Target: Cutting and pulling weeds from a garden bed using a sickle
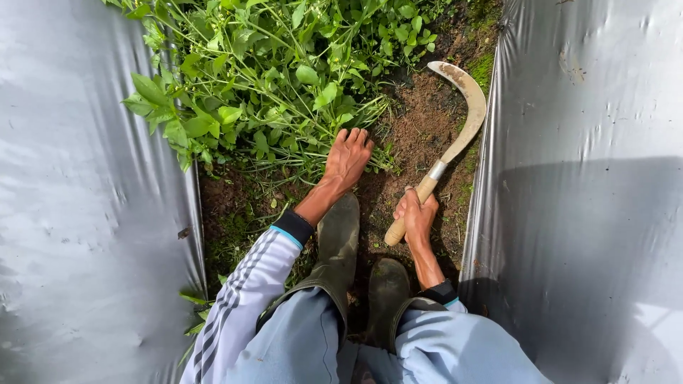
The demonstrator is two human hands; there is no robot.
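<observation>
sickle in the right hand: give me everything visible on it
The curved metal sickle with a pale wooden handle has a crescent blade, dull grey with soil and rust-brown smears, its tip arcing up and to the left. A short silvery collar joins blade to handle. The right hand wraps its fingers around the middle of the handle, leaving the rounded butt end free below. The tool is held tilted above the strip of bare brown soil, with the blade's outer curve close by the silver plastic sheet.

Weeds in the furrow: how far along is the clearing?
Done: bare soil shows beside and behind the hands. In hand: the left hand presses into the base of the weeds; the right hand has its grip on the sickle, blade raised off the plants. Left: the dense green clump ahead, uncut.
</observation>
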